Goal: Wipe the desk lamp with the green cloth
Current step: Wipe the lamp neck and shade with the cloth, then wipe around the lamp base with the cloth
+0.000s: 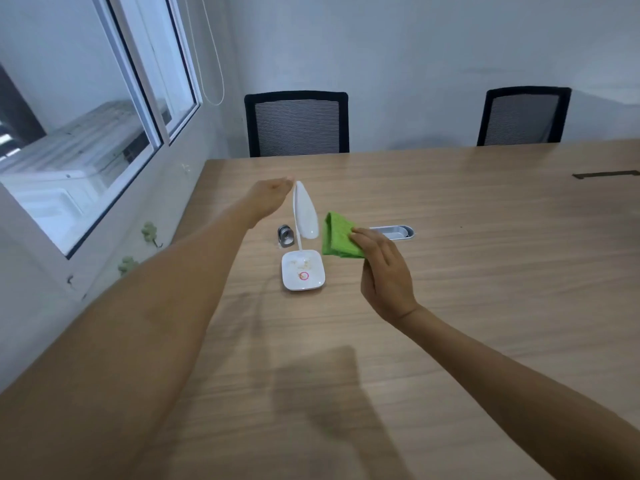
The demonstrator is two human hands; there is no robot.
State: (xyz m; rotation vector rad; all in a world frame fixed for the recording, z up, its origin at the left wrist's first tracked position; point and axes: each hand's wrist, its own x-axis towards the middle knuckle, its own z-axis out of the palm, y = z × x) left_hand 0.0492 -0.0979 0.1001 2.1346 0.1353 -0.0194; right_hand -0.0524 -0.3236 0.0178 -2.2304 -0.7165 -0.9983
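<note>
A white desk lamp [305,216] stands on the wooden table [450,271]. Its square base [304,274] carries crumbs and a pink ring mark. My left hand [270,199] reaches over from the left, and its fingertips touch the top end of the lamp head; most of the fingers are hidden behind the hand. My right hand [382,271] holds the folded green cloth [337,235] just right of the lamp head, close to it, with a small gap showing between them.
A small metal clip-like object [285,235] sits behind the lamp's stem. A silver cable port [393,232] is set into the table behind the cloth. Two black mesh chairs [297,123] [523,116] stand at the far edge. A window [86,133] fills the left wall.
</note>
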